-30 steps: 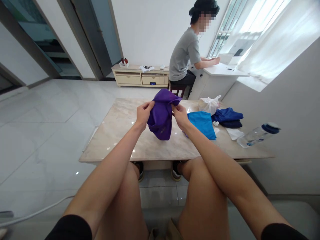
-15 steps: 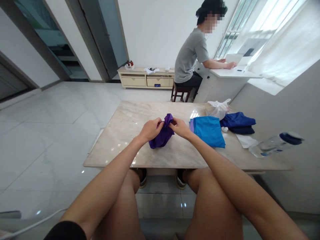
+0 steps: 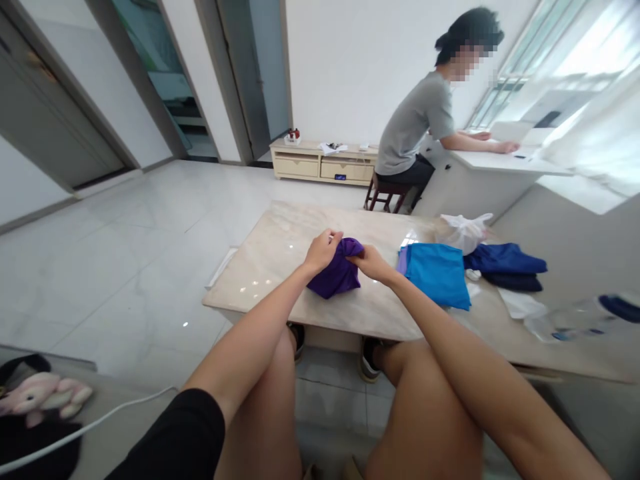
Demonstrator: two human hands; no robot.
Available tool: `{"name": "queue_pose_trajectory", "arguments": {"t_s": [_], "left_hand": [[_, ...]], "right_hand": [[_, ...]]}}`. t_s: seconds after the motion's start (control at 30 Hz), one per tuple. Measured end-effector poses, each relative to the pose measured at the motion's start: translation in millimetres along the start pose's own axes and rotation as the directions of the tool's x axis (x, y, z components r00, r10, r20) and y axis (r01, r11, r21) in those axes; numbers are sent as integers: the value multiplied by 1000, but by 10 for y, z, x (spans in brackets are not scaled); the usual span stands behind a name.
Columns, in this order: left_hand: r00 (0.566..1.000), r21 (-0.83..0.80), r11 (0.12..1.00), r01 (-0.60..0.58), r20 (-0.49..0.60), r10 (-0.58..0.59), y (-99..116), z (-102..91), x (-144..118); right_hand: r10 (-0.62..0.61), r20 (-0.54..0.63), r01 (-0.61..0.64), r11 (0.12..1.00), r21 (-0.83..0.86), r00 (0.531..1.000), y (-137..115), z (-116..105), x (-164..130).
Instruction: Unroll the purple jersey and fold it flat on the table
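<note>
Both hands are bunched on a soft purple cloth (image 3: pixel 339 273), mid-frame on the glossy marble-look desk (image 3: pixel 280 260). Left hand (image 3: pixel 323 250) and right hand (image 3: pixel 371 262) have their fingers closed, pinching its crumpled top. A flat folded blue cloth (image 3: pixel 437 273) lies right of it. The clear bottle (image 3: pixel 580 320) at right is blurry and cut off.

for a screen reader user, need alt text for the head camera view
Seated at a marble table, a person grips a bunched purple cloth with the left hand and right hand. Folded blue cloths lie to its right; another person sits at a desk behind.
</note>
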State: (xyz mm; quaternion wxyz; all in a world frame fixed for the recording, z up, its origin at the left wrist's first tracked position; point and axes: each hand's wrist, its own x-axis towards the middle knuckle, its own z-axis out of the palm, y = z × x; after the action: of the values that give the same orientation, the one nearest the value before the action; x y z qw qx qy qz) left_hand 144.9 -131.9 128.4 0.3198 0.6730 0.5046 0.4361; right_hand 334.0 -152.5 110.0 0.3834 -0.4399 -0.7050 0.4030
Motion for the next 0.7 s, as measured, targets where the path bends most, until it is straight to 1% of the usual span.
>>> {"name": "queue_pose_trajectory", "arguments": {"t_s": [0.03, 0.1, 0.17, 0.2, 0.23, 0.27, 0.3, 0.4, 0.47, 0.53, 0.63, 0.7], "left_hand": [[999, -14, 1000, 2, 40, -2, -2, 14, -1], [982, -18, 1000, -11, 189, 14, -14, 39, -5], [938, -25, 999, -23, 344, 30, -35, 65, -16], [917, -37, 999, -17, 399, 31, -50, 78, -21], [902, -52, 999, -7, 431, 29, -68, 92, -25], [901, -65, 998, 7, 433, 22, -88, 105, -25], [895, -41, 999, 20, 447, 0, -110, 114, -21], [902, 46, 998, -39, 431, 15, -158, 100, 1], [915, 87, 993, -80, 401, 39, -170, 60, 16], [933, 128, 987, -96, 357, 44, -185, 21, 40], [972, 178, 974, -138, 213, 99, -219, -9, 89], [981, 184, 966, -181, 111, 162, -230, -23, 128]], "right_hand": [[1, -13, -1, 1000, 22, 1000, 0, -10, -8], [19, -50, -16, 997, 70, 999, -6, -33, -7], [41, -106, -33, 996, 80, 993, -17, -56, 13], [56, -138, -47, 997, 63, 989, -22, -68, 29], [71, -170, -66, 997, 32, 983, -23, -79, 47], [91, -192, -93, 996, -4, 977, -22, -89, 65], [119, -195, -130, 991, -41, 974, -19, -100, 79], [186, -159, -207, 970, -128, 970, -27, -130, 73], [200, -115, -215, 967, -139, 973, -44, -160, 26], [189, -79, -200, 968, -150, 979, -33, -203, -23], [146, -44, -152, 964, -217, 988, 50, -265, -51], [109, -59, -121, 960, -252, 992, 111, -300, -41]]}}
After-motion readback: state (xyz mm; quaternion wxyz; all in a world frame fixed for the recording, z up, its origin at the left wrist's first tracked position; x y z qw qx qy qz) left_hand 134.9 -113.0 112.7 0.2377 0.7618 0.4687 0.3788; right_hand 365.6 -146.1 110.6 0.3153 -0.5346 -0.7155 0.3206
